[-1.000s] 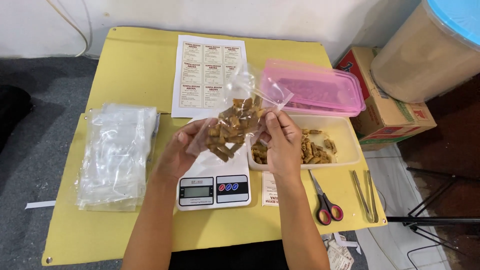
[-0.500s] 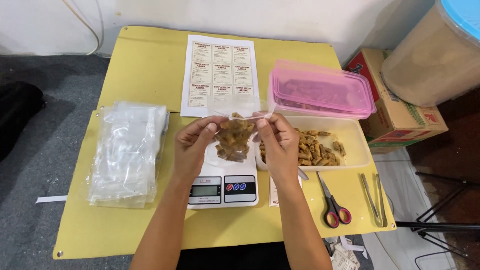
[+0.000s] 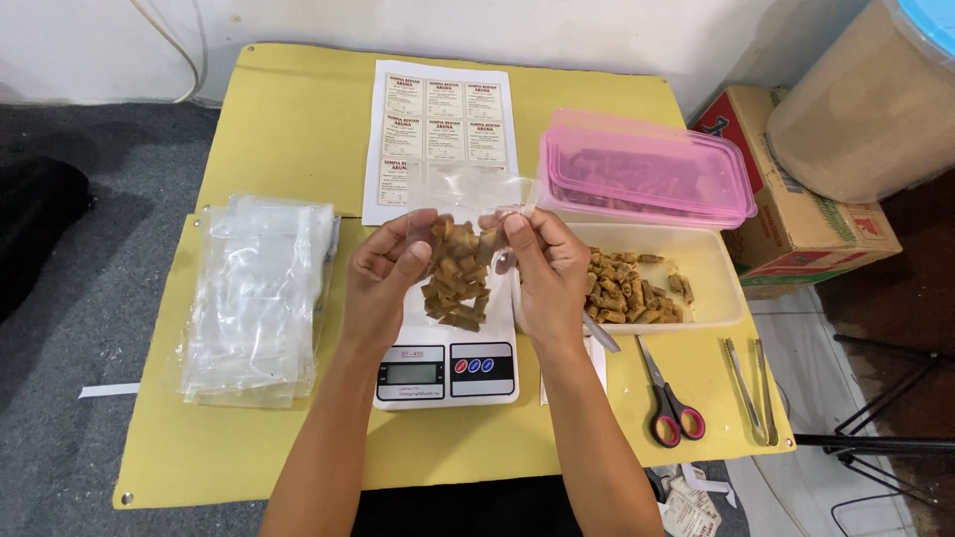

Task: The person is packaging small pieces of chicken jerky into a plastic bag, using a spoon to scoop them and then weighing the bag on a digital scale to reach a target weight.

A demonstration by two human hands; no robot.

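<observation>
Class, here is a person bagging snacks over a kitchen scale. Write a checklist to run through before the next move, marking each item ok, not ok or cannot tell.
1. Clear bag of snacks held by both hands: left hand, right hand: ok.
2. Bag mouth sealed: cannot tell.
3. Scale platform free under the bag: ok.
4. Scale display readable: cannot tell.
5. Scissors within reach on the yellow table: ok.
6. Open tray of snacks covered: not ok.

A yellow bench [image 3: 288,129] stands against a white wall [image 3: 448,20], on a dark grey carpeted floor [image 3: 90,298]. To its right sit a cardboard box [image 3: 816,219] and a large tan drum [image 3: 865,99]. Even, soft light fills the room.
</observation>
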